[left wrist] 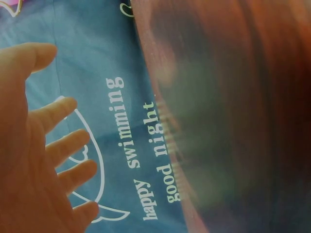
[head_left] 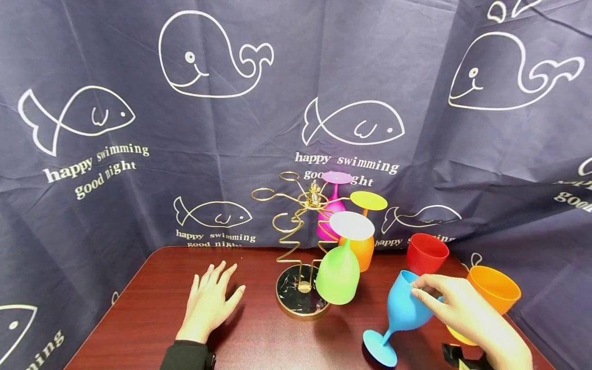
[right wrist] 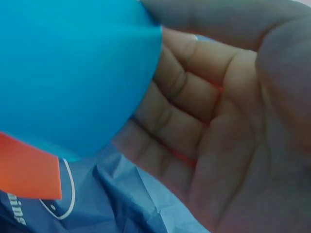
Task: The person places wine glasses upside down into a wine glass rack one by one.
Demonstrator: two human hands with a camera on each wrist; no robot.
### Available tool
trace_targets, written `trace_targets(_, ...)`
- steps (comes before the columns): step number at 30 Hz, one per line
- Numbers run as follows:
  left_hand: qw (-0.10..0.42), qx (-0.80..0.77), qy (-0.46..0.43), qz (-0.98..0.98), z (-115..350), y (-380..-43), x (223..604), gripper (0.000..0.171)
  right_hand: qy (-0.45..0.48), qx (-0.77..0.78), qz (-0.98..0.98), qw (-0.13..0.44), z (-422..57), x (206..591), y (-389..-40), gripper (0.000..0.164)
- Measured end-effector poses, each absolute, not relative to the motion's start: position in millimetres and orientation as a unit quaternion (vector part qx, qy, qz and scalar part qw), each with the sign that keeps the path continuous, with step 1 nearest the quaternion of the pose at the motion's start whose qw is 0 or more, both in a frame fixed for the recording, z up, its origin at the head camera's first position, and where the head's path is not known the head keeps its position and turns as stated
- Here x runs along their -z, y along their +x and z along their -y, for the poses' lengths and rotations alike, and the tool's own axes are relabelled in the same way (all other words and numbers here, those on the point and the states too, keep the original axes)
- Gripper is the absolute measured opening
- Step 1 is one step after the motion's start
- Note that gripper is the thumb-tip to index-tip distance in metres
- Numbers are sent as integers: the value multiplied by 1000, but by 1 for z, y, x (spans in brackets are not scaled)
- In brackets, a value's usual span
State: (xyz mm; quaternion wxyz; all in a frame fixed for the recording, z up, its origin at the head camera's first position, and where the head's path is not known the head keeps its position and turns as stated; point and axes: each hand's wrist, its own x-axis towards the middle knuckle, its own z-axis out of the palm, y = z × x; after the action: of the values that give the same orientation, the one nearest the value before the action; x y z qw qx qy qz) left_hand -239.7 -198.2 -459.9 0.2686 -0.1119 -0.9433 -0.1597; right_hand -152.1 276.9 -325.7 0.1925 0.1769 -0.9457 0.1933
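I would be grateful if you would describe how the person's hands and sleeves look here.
The left hand and right hand wear no gloves, and no rings show. A black sleeve ends at the left wrist. Beside the right wrist is a black piece, too unclear to identify.

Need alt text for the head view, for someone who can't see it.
A right hand pinches a tilted blue goblet near its rim; the left hand is spread over a table. Between them, a gold rack holds a pink goblet, an orange goblet and a green goblet upside down. At right is a red cup.
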Motion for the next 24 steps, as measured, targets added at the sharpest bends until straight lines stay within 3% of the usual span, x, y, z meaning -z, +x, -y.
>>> trace_targets(6, 260, 157, -109, 946, 199, -240, 461, 58, 250, -270, 913, 176, -277, 327, -151, 11)
trace_targets(14, 255, 161, -107, 947, 200, -238, 462, 58, 344, -405, 845, 65, -289, 339, -164, 18)
trace_targets(24, 255, 163, -107, 947, 199, -239, 459, 57, 313, -557, 763, -100, -291, 350, -174, 21)
